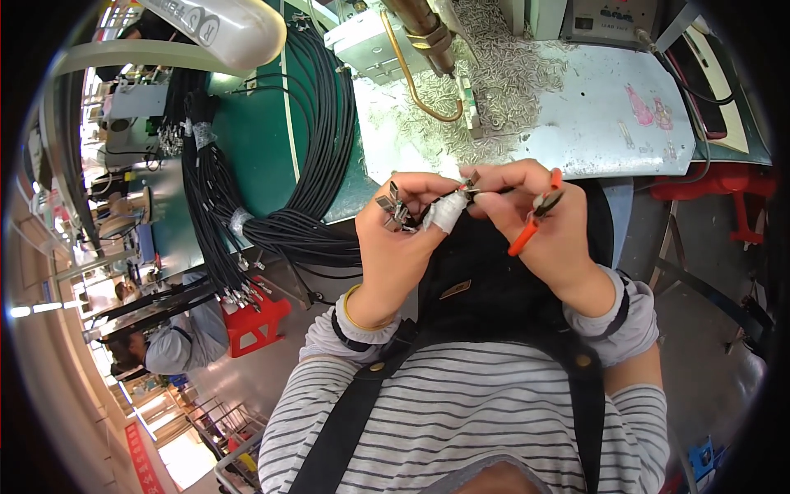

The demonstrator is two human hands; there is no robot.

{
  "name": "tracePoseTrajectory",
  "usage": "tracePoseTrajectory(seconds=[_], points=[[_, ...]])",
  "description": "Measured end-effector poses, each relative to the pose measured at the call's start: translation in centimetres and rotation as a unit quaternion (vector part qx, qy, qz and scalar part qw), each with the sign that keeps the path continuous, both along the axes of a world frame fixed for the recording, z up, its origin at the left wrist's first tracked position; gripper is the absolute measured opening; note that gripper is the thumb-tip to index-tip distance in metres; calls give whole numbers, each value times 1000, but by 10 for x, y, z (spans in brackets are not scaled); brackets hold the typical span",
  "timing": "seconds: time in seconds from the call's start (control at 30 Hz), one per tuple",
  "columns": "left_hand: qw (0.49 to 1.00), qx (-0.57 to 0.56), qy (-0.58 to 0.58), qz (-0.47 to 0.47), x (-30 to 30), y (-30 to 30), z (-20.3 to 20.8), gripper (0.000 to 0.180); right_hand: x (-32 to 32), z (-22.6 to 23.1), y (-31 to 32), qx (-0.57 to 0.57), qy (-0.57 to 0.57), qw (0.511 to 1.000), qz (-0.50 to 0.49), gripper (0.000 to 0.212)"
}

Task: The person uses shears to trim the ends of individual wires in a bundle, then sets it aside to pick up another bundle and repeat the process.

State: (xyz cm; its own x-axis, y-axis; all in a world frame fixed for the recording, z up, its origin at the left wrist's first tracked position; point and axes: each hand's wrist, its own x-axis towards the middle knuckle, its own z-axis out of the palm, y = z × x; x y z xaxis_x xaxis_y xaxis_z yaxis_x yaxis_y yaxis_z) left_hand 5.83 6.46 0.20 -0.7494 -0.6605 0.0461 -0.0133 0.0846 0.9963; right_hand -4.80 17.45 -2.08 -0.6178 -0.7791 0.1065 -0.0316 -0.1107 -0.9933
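My left hand is closed round several black cable ends. Their flat metal terminals stick out beside its index finger. White tape wraps its thumb. Fingertips of both hands meet at one small metal terminal in front of my black apron; its exact shape is partly hidden by the fingers. Across the palm of my right hand lie small orange-handled pliers, while thumb and index finger pinch near that terminal.
Beyond my hands, a white work plate carries a heap of small metal pieces beneath a machine head. Long black cables lie coiled on the green table. A red stool and another person are at left.
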Motion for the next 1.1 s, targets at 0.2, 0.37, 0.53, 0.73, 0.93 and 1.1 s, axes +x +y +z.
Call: tracePoseTrajectory(seconds=[0.2, 0.37, 0.53, 0.73, 0.93, 1.1], points=[[992, 120, -23, 8, 2, -4, 4, 18, -3, 7, 10, 223, 225, 947, 58, 24], [991, 122, -50, -4, -5, -6, 8, 16, 3, 0, 4, 243, 203, 946, 72, 27], [953, 293, -54, -52, -19, -35, 0, 13, -7, 3, 7, 178, -143, 968, 108, 25], [933, 358, -23, -40, -52, -53, -8, 11, -28, 18, -24, 52, -228, 968, -95, 22], [929, 357, -54, -77, -60, -64, -4, 14, -51, 0, -48, 91, -99, 990, -39, 18], [926, 357, -62, -106, -59, -71, -6, 12, -51, -1, -50, 69, -119, 990, -32, 16]])
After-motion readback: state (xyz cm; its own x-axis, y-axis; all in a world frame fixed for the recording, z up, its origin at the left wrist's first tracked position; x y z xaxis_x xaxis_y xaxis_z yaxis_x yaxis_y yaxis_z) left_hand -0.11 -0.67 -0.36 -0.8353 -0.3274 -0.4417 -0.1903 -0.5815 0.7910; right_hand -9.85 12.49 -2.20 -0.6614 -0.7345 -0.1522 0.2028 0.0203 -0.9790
